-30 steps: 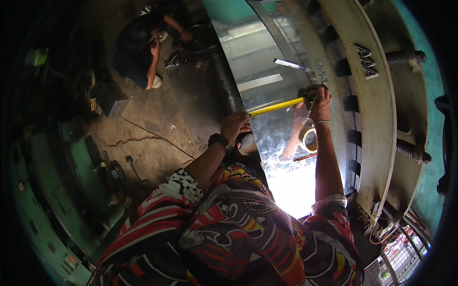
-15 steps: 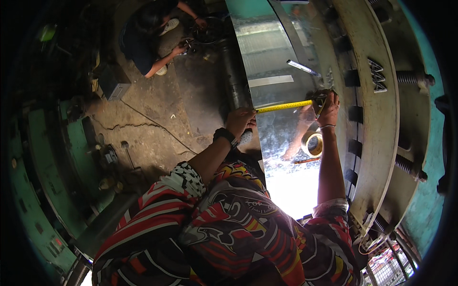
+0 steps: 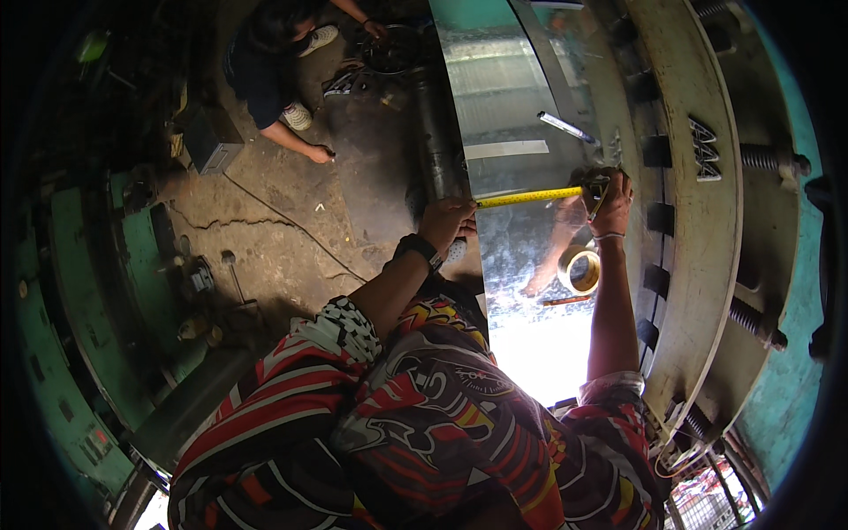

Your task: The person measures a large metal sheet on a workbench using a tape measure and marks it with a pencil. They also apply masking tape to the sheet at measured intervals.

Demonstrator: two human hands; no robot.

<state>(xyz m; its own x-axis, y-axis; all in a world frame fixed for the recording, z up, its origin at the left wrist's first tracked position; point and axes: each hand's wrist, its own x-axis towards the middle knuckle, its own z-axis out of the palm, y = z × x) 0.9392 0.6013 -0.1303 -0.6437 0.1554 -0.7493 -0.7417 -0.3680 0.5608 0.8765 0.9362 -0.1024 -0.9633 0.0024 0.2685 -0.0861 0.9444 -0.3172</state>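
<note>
A yellow tape measure stretches across a shiny metal sheet, its blade running between my two hands. At the sheet's left edge, my left hand pinches the blade's end. My right hand is closed round the tape's case, which the fingers partly hide; a thin thing I cannot make out shows there too. Nearer me on the sheet lie a roll of tape and an orange-red pencil. Beyond the blade are a pale strip and a marker pen.
Along the right runs a large machine with heavy screws. A dark cylinder stands left of the sheet. Another person crouches at the far left, near a dark round pan. A metal box and a cable cross the left floor.
My hands and the stretched tape hold nearly the same place. The other person's near hand has moved toward me, lower over the floor. The view has shifted slightly.
</note>
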